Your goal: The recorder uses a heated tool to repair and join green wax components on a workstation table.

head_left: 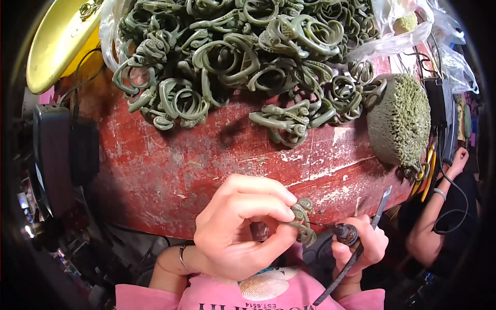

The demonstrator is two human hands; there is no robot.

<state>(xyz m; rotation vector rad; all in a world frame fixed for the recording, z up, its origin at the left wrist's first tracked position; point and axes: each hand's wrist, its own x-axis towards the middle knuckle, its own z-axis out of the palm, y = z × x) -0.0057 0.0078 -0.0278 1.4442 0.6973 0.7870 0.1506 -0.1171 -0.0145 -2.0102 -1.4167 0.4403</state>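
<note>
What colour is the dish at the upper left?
The dish is pale yellow, showing best in the head view.

The green carvings (284,39) look smooth, the block (399,121) rough, the tabletop (206,160) scuffed.

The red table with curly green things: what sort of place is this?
Probably a small craft workshop. A heap of curled green pieces covers part of the scuffed red table, and the right hand holds a thin-tipped dark tool at a small green piece in the left hand.
</note>
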